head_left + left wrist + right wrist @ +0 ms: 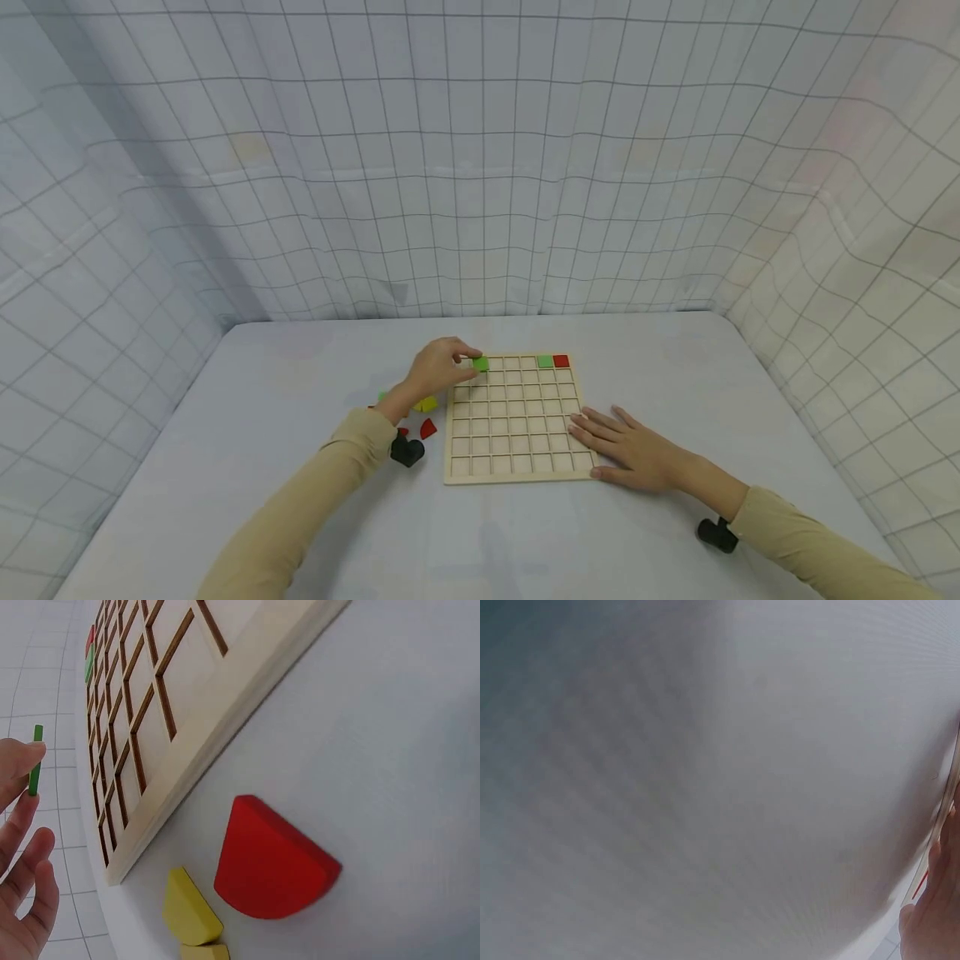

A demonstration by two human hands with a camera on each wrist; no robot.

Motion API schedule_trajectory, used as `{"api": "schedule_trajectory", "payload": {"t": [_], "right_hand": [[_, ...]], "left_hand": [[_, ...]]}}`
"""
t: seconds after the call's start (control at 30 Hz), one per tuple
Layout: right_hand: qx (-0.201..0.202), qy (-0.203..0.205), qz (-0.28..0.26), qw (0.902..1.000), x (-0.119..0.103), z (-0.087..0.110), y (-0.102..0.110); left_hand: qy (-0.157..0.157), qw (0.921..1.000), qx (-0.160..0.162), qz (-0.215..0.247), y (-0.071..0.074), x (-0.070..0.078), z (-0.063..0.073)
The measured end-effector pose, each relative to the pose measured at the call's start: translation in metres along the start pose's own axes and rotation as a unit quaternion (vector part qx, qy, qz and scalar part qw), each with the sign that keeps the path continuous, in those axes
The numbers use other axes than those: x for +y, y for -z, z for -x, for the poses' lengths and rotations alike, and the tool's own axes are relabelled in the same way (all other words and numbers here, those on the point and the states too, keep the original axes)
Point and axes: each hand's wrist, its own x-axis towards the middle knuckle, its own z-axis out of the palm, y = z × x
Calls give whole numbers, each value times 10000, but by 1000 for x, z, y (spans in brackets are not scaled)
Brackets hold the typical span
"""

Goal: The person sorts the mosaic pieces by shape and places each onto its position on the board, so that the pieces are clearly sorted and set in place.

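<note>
A thin square green tile (pixel 481 364) is pinched between the thumb and a finger of my left hand (pixel 438 365), above the far left corner of the wooden grid board (pixel 448 467). Seen edge-on in the left wrist view, that green tile (pixel 36 761) stands upright, with the other fingers loosely bent below it. My right hand (pixel 637 454) lies spread with straight fingers across the board's near right edge and the table. In the far row, a light green tile (pixel 545 362) and a red tile (pixel 561 361) sit side by side at the right end.
Left of the board lie loose pieces, partly hidden by my left forearm: a red rounded wedge (pixel 428 429), yellow pieces (pixel 426 404) and a bit of green (pixel 382 395). The white table (pixel 300 358) is bordered by hanging grid-patterned cloth (pixel 487 167).
</note>
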Motion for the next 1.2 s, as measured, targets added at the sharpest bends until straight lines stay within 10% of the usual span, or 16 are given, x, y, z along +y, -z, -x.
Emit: {"api": "schedule_trajectory", "payload": {"t": [1.2], "right_hand": [[-180, -64, -126, 9997, -1, -2, 5]], "left_hand": [[211, 9987, -404, 205, -45, 22, -46]]}}
